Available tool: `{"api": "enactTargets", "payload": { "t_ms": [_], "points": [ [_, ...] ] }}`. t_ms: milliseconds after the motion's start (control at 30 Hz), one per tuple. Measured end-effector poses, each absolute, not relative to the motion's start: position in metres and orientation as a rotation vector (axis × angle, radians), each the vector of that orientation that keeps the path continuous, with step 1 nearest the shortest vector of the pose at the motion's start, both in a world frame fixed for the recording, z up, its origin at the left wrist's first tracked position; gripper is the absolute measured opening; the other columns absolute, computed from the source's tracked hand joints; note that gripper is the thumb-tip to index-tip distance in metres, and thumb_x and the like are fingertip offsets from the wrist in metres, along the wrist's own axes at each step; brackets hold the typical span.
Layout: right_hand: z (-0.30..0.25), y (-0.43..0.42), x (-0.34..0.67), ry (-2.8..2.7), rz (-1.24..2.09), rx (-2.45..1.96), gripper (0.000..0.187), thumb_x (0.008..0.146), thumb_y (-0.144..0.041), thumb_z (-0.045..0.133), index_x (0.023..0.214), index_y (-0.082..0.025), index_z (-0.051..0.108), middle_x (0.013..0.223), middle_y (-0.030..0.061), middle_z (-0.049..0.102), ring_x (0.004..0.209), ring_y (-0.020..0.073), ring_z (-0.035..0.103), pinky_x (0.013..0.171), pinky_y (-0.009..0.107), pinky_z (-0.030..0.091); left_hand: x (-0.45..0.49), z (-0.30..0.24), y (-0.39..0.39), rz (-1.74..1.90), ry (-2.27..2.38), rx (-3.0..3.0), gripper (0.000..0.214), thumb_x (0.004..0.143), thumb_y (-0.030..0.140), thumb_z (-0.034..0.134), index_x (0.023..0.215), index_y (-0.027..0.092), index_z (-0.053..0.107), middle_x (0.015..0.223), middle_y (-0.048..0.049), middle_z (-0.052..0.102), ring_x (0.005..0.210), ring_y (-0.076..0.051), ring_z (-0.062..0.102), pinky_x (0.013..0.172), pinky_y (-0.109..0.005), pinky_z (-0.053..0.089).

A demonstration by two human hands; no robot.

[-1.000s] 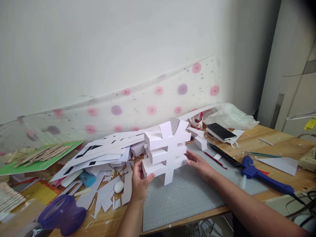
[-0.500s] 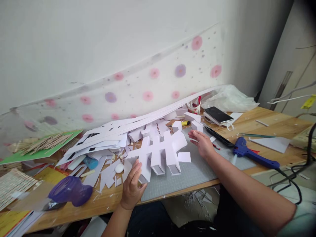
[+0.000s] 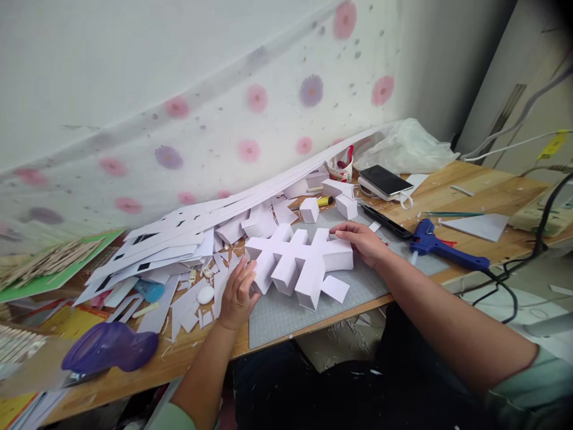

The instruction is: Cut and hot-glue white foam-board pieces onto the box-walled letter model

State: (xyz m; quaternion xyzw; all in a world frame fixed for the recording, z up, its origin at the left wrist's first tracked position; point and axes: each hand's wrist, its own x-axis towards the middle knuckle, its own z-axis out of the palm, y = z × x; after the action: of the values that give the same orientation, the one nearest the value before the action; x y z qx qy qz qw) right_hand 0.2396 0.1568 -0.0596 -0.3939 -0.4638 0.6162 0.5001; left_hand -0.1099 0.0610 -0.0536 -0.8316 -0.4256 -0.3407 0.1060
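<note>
One wooden table [image 3: 496, 200] crossed the lower half of the frame, bearing a grey cutting mat [image 3: 277, 328]. Over the mat, at lower centre, was the white paper structure [image 3: 316, 263]. The left hand [image 3: 236, 294] curled its fingers at the structure's left end; the right hand [image 3: 366, 243] stretched its fingers by the far right; whether either gripped could not be told. A blue glue gun [image 3: 450, 248] lay at right.

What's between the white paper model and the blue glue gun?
Mainly the person's right hand, above the grey cutting mat; the head view shows it.
</note>
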Motion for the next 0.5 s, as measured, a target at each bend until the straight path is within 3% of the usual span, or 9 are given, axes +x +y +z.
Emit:
{"api": "enactTargets", "payload": {
  "t_ms": [200, 333, 500],
  "points": [
    [-0.062, 0.153, 0.238, -1.262, 1.404, -0.976, 0.025, 0.060, -0.037, 0.074, 0.076, -0.019, 0.067, 0.078, 0.0005, 0.066, 0.070, 0.0167, 0.055, 0.063, 0.028, 0.038, -0.111, -0.053, 0.070, -0.770, -1.278, -2.405, 0.052, 0.073, 0.009, 0.069, 0.115, 0.022, 0.043, 0.136, -0.0169, 0.050, 0.136, -0.032, 0.035, 0.104, -0.057, 0.039],
    [-0.061, 0.151, 0.237, -1.384, 1.366, -0.977, 0.025, 0.064, -0.042, 0.073, 0.077, -0.020, 0.067, 0.080, 0.0009, 0.067, 0.075, 0.0184, 0.056, 0.066, 0.029, 0.040, -0.115, -0.044, 0.063, -0.632, -1.471, -2.406, 0.061, 0.074, 0.011, 0.068, 0.128, 0.023, 0.041, 0.139, -0.0148, 0.048, 0.137, -0.034, 0.033, 0.105, -0.060, 0.035],
    [-0.061, 0.135, 0.243, -1.534, 1.289, -0.975, 0.032, 0.069, -0.047, 0.071, 0.090, -0.023, 0.071, 0.096, 0.0038, 0.070, 0.087, 0.0245, 0.060, 0.075, 0.035, 0.045, -0.099, -0.034, 0.030, -0.918, -1.715, -2.131, 0.054, 0.079, 0.019, 0.063, 0.130, 0.024, 0.045, 0.125, -0.0117, 0.057, 0.121, -0.030, 0.051, 0.102, -0.050, 0.042]
  ]
}}
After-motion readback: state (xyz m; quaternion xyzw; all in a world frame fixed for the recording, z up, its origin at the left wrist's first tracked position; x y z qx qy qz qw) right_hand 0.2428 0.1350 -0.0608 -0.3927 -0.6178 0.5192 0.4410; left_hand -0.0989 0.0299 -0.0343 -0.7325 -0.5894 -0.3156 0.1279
